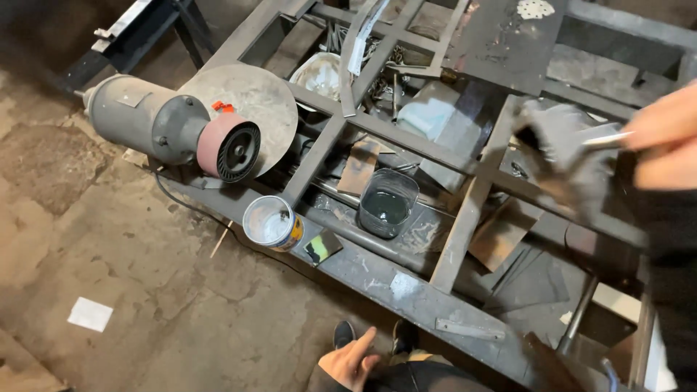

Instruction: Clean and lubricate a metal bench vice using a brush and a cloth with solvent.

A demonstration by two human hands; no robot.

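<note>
Nearest, the left hand (350,361) hangs low by the person's shoes, fingers loosely spread and holding nothing, kept out of the way. Above it runs the front rail of a steel frame (377,272), where an open paint can (271,223) stands at the edge, within easy reach. A dark plastic tub (387,203) sits just behind it, inside the frame. Left, a bench grinder (174,134) rests on the frame's corner. Further right, the right hand (664,141) is clamped on the handle of a blurred brush (563,149), its bristles raised over the frame's crossbars.
</note>
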